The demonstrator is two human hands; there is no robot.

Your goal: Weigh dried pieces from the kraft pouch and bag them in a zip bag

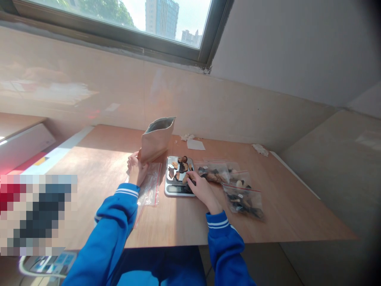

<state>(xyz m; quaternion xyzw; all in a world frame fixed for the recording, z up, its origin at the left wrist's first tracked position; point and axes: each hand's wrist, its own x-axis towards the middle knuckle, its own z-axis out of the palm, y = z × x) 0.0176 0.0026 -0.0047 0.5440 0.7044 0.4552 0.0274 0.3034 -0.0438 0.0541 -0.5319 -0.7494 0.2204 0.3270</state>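
Note:
My left hand (136, 169) is closed on the lower left corner of a brown kraft paper pouch (156, 143). The pouch stands upright with its mouth open and a silvery lining showing. Beside it, a small kitchen scale (169, 188) carries several brown-and-black dried pieces (183, 165), perhaps mushroom. Over the scale's right front, my right hand (201, 188) has its fingers closed at a brown dried piece (187, 178), partly covering it and the display. Clear zip bags (150, 188) lie flat under and beside my left wrist.
Right of the scale lie several zip bags (244, 200) filled with similar dark pieces. A white paper slip (195, 144) and crumpled scraps (260, 149) rest toward the back of the wooden table (285, 210). Behind it rises a wall (119, 95) with a window. A pixelated area covers the left.

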